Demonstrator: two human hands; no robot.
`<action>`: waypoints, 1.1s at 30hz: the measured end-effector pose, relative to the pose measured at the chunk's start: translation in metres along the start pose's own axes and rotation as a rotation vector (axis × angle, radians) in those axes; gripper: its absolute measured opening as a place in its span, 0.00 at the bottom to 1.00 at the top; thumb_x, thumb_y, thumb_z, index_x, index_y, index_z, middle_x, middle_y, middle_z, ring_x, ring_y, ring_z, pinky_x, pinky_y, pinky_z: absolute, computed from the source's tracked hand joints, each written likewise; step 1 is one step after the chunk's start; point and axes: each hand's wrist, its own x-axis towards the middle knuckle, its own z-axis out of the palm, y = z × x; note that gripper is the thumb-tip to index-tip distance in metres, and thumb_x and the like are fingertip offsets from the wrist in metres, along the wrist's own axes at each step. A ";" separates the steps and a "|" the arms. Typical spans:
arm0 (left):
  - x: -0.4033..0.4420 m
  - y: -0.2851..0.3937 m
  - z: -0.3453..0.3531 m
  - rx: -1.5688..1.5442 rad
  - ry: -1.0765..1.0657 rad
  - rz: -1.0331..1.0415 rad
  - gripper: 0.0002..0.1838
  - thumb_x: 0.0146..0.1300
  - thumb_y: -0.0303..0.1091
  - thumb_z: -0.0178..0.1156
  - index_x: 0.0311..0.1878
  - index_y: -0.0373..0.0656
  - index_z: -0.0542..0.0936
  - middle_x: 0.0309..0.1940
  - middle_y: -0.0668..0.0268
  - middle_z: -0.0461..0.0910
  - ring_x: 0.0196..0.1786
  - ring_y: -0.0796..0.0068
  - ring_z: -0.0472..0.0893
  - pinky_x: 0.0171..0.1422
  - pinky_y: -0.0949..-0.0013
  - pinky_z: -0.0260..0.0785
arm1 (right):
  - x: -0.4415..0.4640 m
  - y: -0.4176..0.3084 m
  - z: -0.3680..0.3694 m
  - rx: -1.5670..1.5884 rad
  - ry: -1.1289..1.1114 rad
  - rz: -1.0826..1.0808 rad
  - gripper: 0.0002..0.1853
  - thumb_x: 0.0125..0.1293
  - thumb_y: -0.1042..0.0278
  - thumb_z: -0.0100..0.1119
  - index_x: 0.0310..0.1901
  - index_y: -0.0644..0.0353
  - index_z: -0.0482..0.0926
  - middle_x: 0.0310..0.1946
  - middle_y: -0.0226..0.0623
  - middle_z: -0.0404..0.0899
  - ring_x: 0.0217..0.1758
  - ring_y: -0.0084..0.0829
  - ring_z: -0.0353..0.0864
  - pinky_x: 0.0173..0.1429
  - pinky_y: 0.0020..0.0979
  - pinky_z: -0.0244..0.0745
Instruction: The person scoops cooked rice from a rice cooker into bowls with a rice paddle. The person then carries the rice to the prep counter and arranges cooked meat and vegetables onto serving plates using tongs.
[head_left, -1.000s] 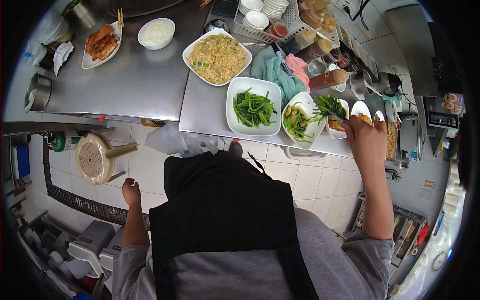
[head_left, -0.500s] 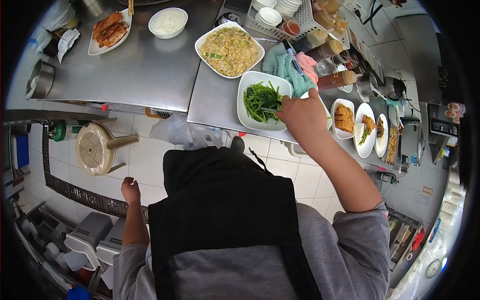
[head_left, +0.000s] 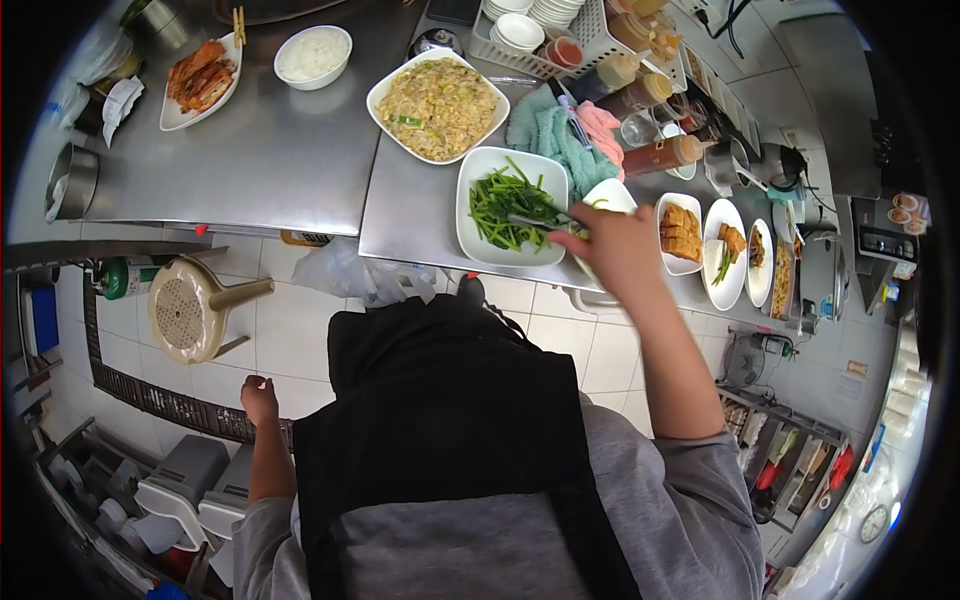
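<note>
My right hand [head_left: 612, 238] is closed on metal tongs [head_left: 540, 222], whose tips rest in the green vegetables [head_left: 508, 198] of a square white bowl [head_left: 474, 252]. Part of an oval white dish [head_left: 608, 194] shows behind that hand, its contents mostly hidden. Farther right stand a white dish of golden-brown pieces [head_left: 681, 236] and an oval plate [head_left: 722, 288] with food and a few green stalks. Down at my left side hangs my left hand [head_left: 260, 398], its fingers curled in and nothing visible in them.
Fried rice [head_left: 436, 104], a bowl of white rice [head_left: 312, 56] and a plate of browned meat [head_left: 202, 82] stand on the steel counter. A teal towel [head_left: 562, 140] and sauce bottles [head_left: 664, 156] lie beyond the greens. A beige stool [head_left: 184, 310] stands at floor level on the left.
My right hand has moved left from the dishes at the right to the square bowl, with the tongs in its grip. The greens they lifted earlier no longer hang there. My left hand stays low.
</note>
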 end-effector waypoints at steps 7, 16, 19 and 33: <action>0.015 0.026 -0.006 0.014 -0.020 0.058 0.10 0.55 0.32 0.70 0.35 0.38 0.81 0.33 0.55 0.83 0.39 0.53 0.83 0.45 0.55 0.75 | -0.058 0.115 -0.024 0.368 -0.110 0.435 0.27 0.64 0.40 0.60 0.43 0.61 0.84 0.26 0.46 0.82 0.31 0.44 0.83 0.43 0.40 0.75; 0.022 0.081 -0.020 0.072 -0.049 0.183 0.10 0.55 0.32 0.70 0.37 0.38 0.82 0.35 0.55 0.84 0.40 0.55 0.83 0.46 0.56 0.75 | -0.050 0.141 0.067 0.182 -0.303 0.397 0.34 0.66 0.31 0.51 0.31 0.62 0.84 0.25 0.44 0.83 0.31 0.45 0.83 0.44 0.43 0.74; 0.031 0.087 -0.018 0.084 -0.014 0.191 0.10 0.55 0.32 0.70 0.37 0.38 0.82 0.36 0.55 0.84 0.41 0.55 0.83 0.46 0.56 0.75 | -0.034 0.132 0.062 -0.070 -0.209 0.273 0.35 0.65 0.29 0.50 0.28 0.61 0.83 0.24 0.42 0.83 0.30 0.42 0.83 0.46 0.43 0.72; 0.015 0.085 -0.009 0.054 -0.024 0.219 0.11 0.55 0.33 0.70 0.36 0.38 0.81 0.33 0.55 0.83 0.38 0.53 0.83 0.45 0.55 0.74 | -0.029 0.085 0.059 0.129 -0.406 0.162 0.32 0.66 0.32 0.51 0.27 0.57 0.82 0.21 0.43 0.81 0.29 0.42 0.83 0.44 0.41 0.74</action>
